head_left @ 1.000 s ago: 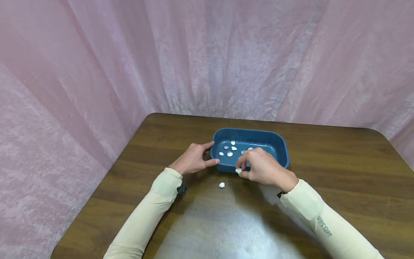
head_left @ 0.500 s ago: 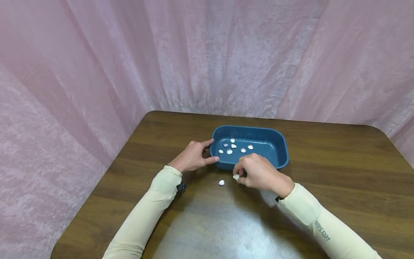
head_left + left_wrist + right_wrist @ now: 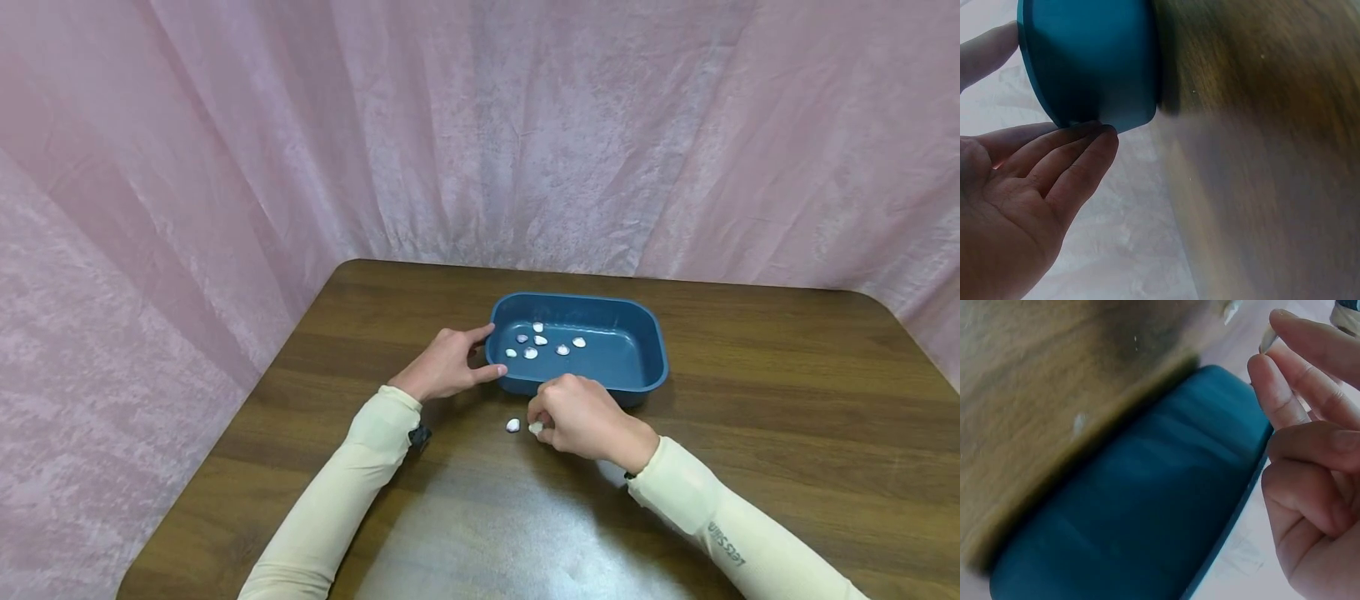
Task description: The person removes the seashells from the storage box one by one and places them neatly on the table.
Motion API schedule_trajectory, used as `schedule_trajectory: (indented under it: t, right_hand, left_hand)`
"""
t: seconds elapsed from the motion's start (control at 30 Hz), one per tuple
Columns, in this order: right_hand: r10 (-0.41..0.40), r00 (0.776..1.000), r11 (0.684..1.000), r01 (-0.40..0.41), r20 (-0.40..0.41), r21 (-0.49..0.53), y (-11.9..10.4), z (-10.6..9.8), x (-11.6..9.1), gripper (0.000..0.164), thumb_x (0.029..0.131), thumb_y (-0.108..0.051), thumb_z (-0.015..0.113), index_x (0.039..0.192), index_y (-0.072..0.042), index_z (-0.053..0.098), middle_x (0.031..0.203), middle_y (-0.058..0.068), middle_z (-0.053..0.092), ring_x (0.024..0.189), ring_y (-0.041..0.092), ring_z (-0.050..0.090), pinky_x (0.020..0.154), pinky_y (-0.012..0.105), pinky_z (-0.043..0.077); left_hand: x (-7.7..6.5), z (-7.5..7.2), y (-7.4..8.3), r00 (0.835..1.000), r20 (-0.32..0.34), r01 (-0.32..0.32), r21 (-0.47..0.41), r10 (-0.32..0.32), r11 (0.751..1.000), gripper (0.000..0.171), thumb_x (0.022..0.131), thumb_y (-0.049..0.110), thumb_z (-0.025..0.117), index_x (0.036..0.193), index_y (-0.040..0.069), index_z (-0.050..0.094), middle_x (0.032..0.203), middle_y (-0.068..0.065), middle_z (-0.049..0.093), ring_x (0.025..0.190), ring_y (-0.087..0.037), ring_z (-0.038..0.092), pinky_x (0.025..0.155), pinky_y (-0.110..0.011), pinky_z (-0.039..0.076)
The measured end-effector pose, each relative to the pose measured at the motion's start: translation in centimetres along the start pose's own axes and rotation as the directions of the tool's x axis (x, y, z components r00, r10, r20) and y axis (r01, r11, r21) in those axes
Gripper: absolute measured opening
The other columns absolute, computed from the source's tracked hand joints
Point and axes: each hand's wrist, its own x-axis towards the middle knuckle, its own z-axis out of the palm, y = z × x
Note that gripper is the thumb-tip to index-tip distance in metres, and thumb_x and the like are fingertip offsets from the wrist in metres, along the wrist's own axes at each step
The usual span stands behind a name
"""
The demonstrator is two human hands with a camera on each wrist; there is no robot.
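From above, a hand could dip into the right part of the tub (image 3: 618, 354); shells (image 3: 531, 353) dot its left and middle. The left fingers (image 3: 480, 335) block its left end. The right fingers (image 3: 537, 406) stand before its near wall, a loose shell (image 3: 513, 425) just left. Tabletop (image 3: 787, 383) rightward gives passage; the curtain (image 3: 570, 167) bounds the far edge.

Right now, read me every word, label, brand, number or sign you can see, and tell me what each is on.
"Letsslim", on the right sleeve, roughly upside down in the head view; small, so the exact spelling is uncertain.
No other text is readable: I see none on the blue tub, and the white shells are too small to tell.
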Motion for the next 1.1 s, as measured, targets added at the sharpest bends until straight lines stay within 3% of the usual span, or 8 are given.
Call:
schedule_trajectory:
  t: [0.6, 1.1]
  right_hand:
    - [0.069, 0.998, 0.993, -0.069, -0.009, -0.093, -0.2, 1.7, 0.9, 0.013, 0.076, -0.011, 0.083, 0.07, -0.018, 0.074, 0.064, -0.008, 0.065, 0.057, 0.011, 0.053, 0.047, 0.03, 0.045]
    - [0.128, 0.992, 0.989, -0.127, 0.007, -0.072, -0.4, 2.1, 1.3, 0.009, 0.078, -0.009, 0.082, 0.077, -0.016, 0.077, 0.066, -0.005, 0.068, 0.056, 0.014, 0.055, 0.049, 0.034, 0.048]
  left_hand:
    - [0.0, 0.1, -0.1, 1.0, -0.01, -0.029, -0.015, 0.029, 0.999, 0.079, 0.091, 0.043, 0.073, 0.152, 0.003, 0.042, 0.144, -0.018, 0.058, 0.132, -0.026, 0.059, 0.107, -0.042, 0.052]
    - [0.0, 0.2, -0.2, 1.0, -0.019, -0.019, -0.01, 0.019, 1.0, 0.078, 0.09, 0.042, 0.074, 0.152, 0.005, 0.043, 0.144, -0.016, 0.058, 0.133, -0.025, 0.059, 0.108, -0.042, 0.052]
